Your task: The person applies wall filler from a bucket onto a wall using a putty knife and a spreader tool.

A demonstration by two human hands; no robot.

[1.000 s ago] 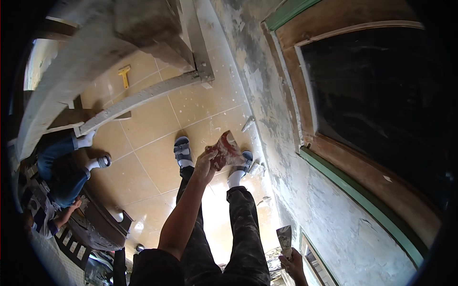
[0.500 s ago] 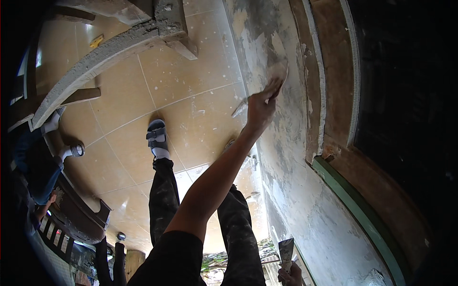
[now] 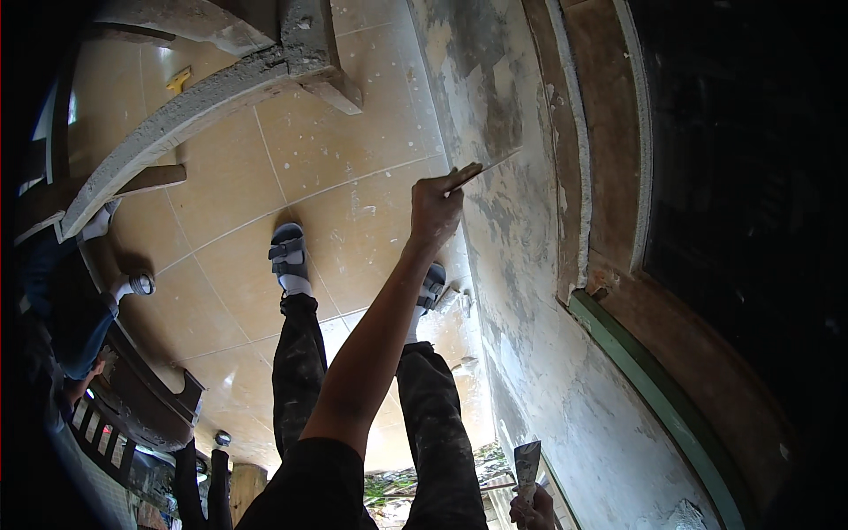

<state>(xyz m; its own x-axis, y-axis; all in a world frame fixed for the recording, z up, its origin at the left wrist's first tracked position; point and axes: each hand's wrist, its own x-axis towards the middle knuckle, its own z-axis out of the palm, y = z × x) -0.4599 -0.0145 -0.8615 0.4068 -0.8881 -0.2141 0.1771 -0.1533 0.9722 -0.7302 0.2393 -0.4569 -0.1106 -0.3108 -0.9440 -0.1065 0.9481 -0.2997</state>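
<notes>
My left hand (image 3: 435, 210) is raised at arm's length and grips a thin putty knife (image 3: 486, 168). The blade's edge lies flat against the patchy grey and cream plastered wall (image 3: 530, 353). Low at the picture's bottom edge, my right hand (image 3: 533, 511) holds a second, broad putty knife (image 3: 527, 461) upright, close to the same wall. Below the arm I see my own dark, paint-spattered trousers (image 3: 296, 371) and my sandalled feet (image 3: 288, 256) on the tiled floor.
A wooden frame with a green strip (image 3: 645, 380) borders a dark opening on the right. A plaster-caked wooden trestle (image 3: 221, 79) stands at the top left, with a yellow tool (image 3: 177, 80) on the beige tiles beyond. Another person in blue trousers (image 3: 62, 300) sits at the left.
My left hand rose from near my feet to the wall and the knife blade now rests on the plaster. The view swung toward the wall. My right hand stayed low.
</notes>
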